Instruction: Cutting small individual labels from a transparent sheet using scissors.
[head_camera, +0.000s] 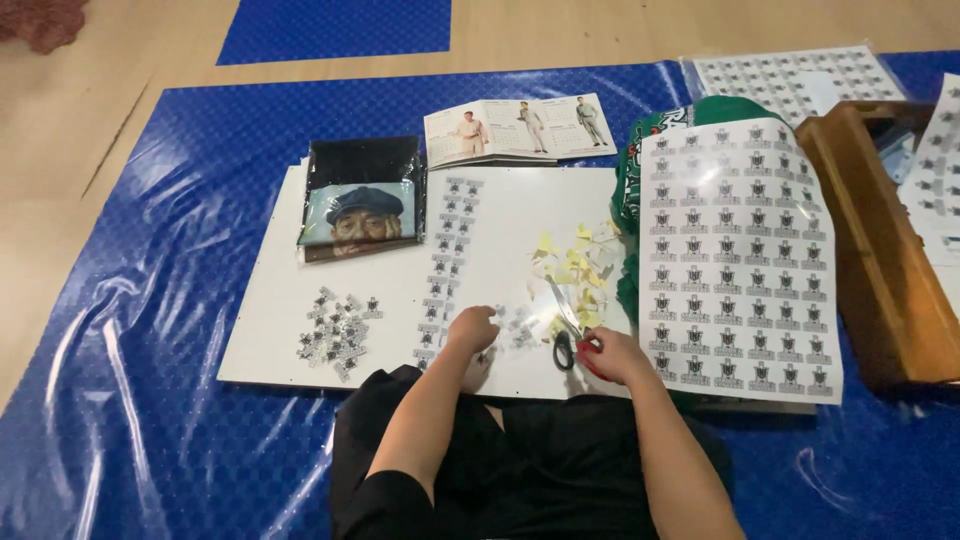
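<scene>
Right hand (612, 355) fingers grasping scissors (566, 335); left hand (470, 327) fingers curled on cut stickers (515, 328) on white board (270, 330). Done: small pile (337, 335), strip (445, 262). Left: full sticker sheet (735, 255) uncut, judging by layout.

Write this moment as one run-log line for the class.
left hand: on cut stickers | right hand: holding scissors | surface: white board | nearby: sticker sheet, yellow scraps

Glossy blue mat (150, 330) covers a pale wooden floor (60, 180) under bright glare.
</scene>
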